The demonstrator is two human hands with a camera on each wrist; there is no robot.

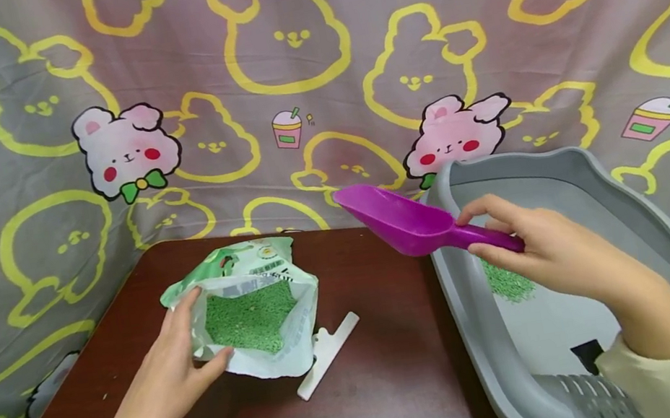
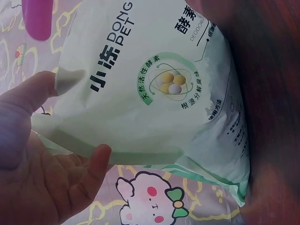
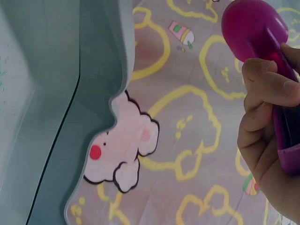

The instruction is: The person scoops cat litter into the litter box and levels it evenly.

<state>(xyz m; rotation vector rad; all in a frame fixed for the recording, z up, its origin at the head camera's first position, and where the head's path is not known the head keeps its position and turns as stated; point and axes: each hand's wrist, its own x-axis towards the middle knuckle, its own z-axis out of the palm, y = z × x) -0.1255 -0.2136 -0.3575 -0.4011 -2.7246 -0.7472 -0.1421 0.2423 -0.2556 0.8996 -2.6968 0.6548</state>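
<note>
A white and green bag of cat litter (image 1: 309, 315) stands with its mouth spread, green pellets (image 1: 250, 317) visible inside. My left hand (image 1: 160, 372) holds the bag's rim on its left side; the left wrist view shows the fingers and thumb at the bag's edge (image 2: 136, 122). With my right hand (image 1: 552, 248) I grip the handle of a purple scoop (image 1: 402, 216), raised between the bag and the grey litter box. No pellets show in the scoop's bowl. From the right wrist view, fingers wrap the scoop handle (image 3: 281, 126).
The grey litter box (image 1: 469, 334) fills the right side, with a small pile of green pellets (image 1: 507, 280) on its floor. A white clip (image 1: 328, 356) lies on the brown table (image 1: 394, 375) just right of the bag. Patterned cloth (image 1: 333, 114) hangs behind.
</note>
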